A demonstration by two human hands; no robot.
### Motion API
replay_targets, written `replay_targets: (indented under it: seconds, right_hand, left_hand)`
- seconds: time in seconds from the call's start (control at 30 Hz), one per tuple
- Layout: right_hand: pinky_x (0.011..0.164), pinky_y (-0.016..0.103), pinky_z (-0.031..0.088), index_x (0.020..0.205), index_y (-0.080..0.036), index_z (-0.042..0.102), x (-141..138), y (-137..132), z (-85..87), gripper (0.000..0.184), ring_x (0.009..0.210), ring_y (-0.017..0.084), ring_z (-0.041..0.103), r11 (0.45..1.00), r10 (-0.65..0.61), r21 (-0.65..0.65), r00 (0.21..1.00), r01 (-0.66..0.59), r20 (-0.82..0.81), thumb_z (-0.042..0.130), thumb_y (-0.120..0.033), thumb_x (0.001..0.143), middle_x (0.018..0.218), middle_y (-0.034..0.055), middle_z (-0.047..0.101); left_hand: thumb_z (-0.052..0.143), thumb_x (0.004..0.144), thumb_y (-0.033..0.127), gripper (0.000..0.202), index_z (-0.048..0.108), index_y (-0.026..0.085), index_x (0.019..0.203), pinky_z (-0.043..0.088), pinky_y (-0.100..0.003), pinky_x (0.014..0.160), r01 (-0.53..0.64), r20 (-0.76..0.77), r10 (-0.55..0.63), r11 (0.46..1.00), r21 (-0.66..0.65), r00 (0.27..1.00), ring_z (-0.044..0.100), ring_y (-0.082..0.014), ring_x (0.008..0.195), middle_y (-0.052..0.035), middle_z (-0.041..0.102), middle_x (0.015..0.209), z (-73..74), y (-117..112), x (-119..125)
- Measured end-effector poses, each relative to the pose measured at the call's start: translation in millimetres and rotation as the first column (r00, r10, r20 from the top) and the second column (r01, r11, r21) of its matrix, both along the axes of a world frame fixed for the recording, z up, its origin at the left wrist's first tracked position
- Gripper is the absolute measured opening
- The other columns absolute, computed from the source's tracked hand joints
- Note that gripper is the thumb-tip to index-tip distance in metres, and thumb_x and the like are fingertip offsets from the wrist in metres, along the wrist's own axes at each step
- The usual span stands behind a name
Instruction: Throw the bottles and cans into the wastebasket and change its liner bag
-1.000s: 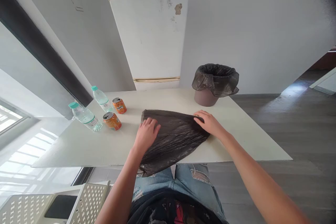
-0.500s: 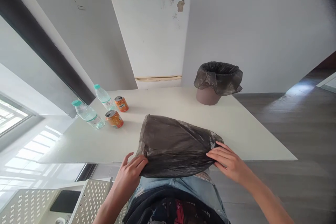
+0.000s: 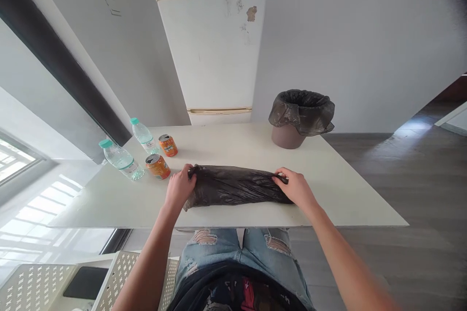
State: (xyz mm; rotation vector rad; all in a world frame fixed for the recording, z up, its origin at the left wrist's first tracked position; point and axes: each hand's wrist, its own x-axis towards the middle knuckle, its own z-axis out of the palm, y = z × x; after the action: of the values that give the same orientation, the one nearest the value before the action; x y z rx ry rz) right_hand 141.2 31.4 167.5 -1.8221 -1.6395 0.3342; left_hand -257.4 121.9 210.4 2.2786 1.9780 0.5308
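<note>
A dark, thin plastic garbage bag point(image 3: 237, 187) lies folded into a long narrow strip on the white table point(image 3: 226, 143), close to its front edge. My left hand point(image 3: 180, 184) pinches the bag's left end at the upper corner, fingers closed. At the opposite end, my right hand point(image 3: 294, 185) grips the upper right corner between thumb and fingers. The bag is stretched between both hands, its surface creased lengthwise.
Two clear bottles with teal caps, a nearer bottle point(image 3: 121, 159) and a farther bottle point(image 3: 143, 135), stand at the left beside two orange cans, one nearer can point(image 3: 158, 167) and one farther can point(image 3: 168, 146). A brown bin point(image 3: 288, 137) lined with a dark bag stands back right.
The bag has gone from a wide shape hanging over the front edge to a narrow folded strip on the tabletop. Both hands have moved forward with its corners.
</note>
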Motion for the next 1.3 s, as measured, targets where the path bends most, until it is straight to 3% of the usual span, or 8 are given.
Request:
replay_targets:
  seconds: [0.17,0.3,0.4,0.5,0.63,0.87,1.1,1.3]
  right_hand:
    - [0.07,0.036,0.057,0.098,-0.027,0.066,2.3,14.3,-13.3,0.023,0.084,0.026,0.071,0.998,0.066,-0.014,0.996,-0.065,0.063,0.06,-0.049,0.095,0.094,0.0055,0.073]
    - [0.101,0.053,0.055,0.126,-0.025,0.066,-4.2,4.5,0.0,0.035,0.117,0.034,0.066,0.983,0.12,0.111,0.967,-0.147,0.225,0.058,-0.05,0.102,0.127,0.0143,0.068]
    - [0.125,0.065,0.033,0.146,-0.026,0.06,-22.7,-1.3,11.5,0.046,0.144,0.039,0.049,0.935,0.273,0.111,0.882,-0.338,0.384,0.056,-0.049,0.106,0.156,0.0138,0.053]
    - [0.13,0.062,0.03,0.162,-0.031,0.044,-41.7,-2.9,8.4,0.064,0.157,0.036,0.034,0.839,0.511,-0.046,0.757,-0.542,0.407,0.06,-0.055,0.105,0.17,0.0066,0.037]
    - [0.128,0.06,0.037,0.162,-0.03,0.046,-42.6,-7.7,-10.2,0.059,0.156,0.033,0.038,0.823,0.545,-0.082,0.739,-0.562,0.396,0.058,-0.045,0.107,0.168,0.0058,0.042]
    - [0.124,0.061,0.044,0.148,-0.028,0.06,-11.7,-37.4,-20.5,0.043,0.135,0.03,0.062,0.843,0.517,0.002,0.81,-0.539,0.278,0.047,-0.026,0.107,0.146,0.006,0.066]
    - [0.092,0.044,0.064,0.123,-0.029,0.068,-12.7,-20.2,-0.4,0.027,0.103,0.027,0.074,0.952,0.306,0.043,0.943,-0.302,-0.132,0.05,-0.04,0.106,0.118,0.0061,0.075]
    - [0.085,0.04,0.06,0.105,-0.027,0.073,-18.2,20.5,5.0,0.018,0.092,0.026,0.072,0.989,0.143,-0.043,0.99,-0.143,-0.018,0.061,-0.037,0.097,0.107,0.0055,0.074]
  left_hand:
    - [0.046,0.096,0.012,0.043,0.061,0.015,0.137,0.051,-0.05,0.107,0.092,-0.157,-0.07,0.986,0.137,0.985,0.061,-0.0344,0.128,-0.018,0.065,0.14,-12.1,-10.1,16.8]
    - [0.043,0.103,0.019,0.044,0.058,0.011,0.144,0.029,-0.059,0.129,0.254,-0.193,-0.21,0.937,0.239,0.958,0.042,-0.0367,0.152,-0.0209,0.05,0.16,-8.8,-36.8,40.8]
    - [0.048,0.107,0.041,0.055,0.05,0.016,0.156,0.022,-0.058,0.133,0.513,-0.191,-0.487,0.85,0.119,0.852,0.028,-0.034,0.162,-0.0158,0.039,0.17,-17.3,-41.5,54.6]
    - [0.053,0.104,0.056,0.072,0.038,0.021,0.165,0.026,-0.059,0.132,0.643,-0.146,-0.644,0.764,-0.056,0.751,0.022,-0.0332,0.164,-0.0139,0.031,0.174,-35.5,-37.5,55.6]
    - [0.059,0.102,0.052,0.073,0.037,0.023,0.165,0.031,-0.058,0.129,0.589,-0.093,-0.598,0.801,-0.105,0.796,0.028,-0.0328,0.162,-0.0138,0.034,0.173,-49.6,-39.3,33.8]
    - [0.057,0.103,0.03,0.038,0.065,0.025,0.14,0.051,-0.044,0.115,0.566,-0.064,-0.574,0.818,-0.102,0.817,0.061,-0.0274,0.139,-0.0093,0.064,0.15,-33.8,-62.9,-7.2]
    - [0.042,0.108,0.03,0.033,0.064,0.031,0.133,0.056,-0.034,0.073,0.374,-0.089,-0.39,0.914,-0.159,0.916,0.077,-0.0261,0.091,-0.0054,0.08,0.108,-9.5,-29.3,7.7]
    - [0.054,0.103,0.028,0.027,0.067,0.025,0.126,0.055,-0.041,0.093,0.418,-0.156,-0.408,0.908,0.031,0.899,0.071,-0.0278,0.108,-0.0091,0.077,0.114,11.1,1.0,29.8]
